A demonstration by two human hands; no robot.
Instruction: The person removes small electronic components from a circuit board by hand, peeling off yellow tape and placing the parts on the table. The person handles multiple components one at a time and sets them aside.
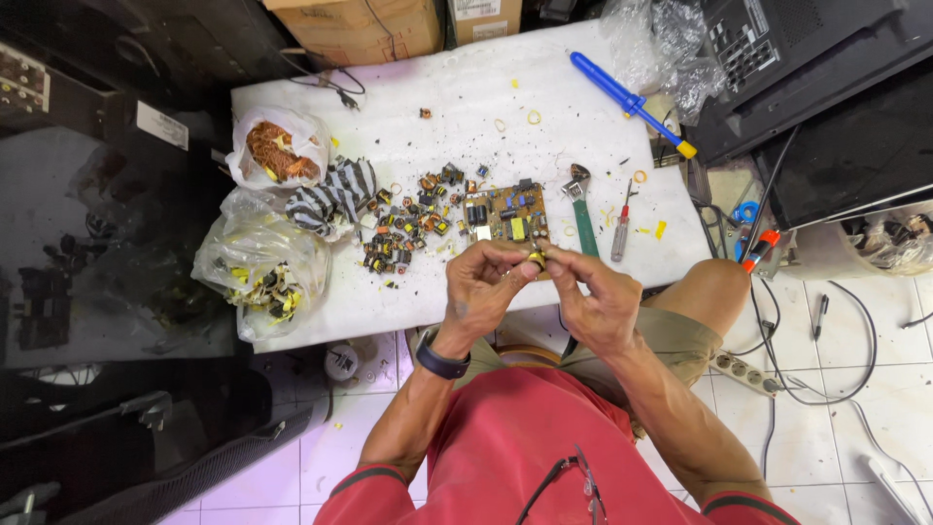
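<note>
While circuit board (508, 216) lies near, both hands (539, 282) pinch a small part (535, 259).

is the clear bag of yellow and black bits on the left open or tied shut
Open: the clear bag lies slumped on the white table, its mouth spread, the bits showing at the opening.

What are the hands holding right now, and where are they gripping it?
Both the left hand and right hand pinch a small yellow-and-black electronic part by its sides, between fingertips.
</note>
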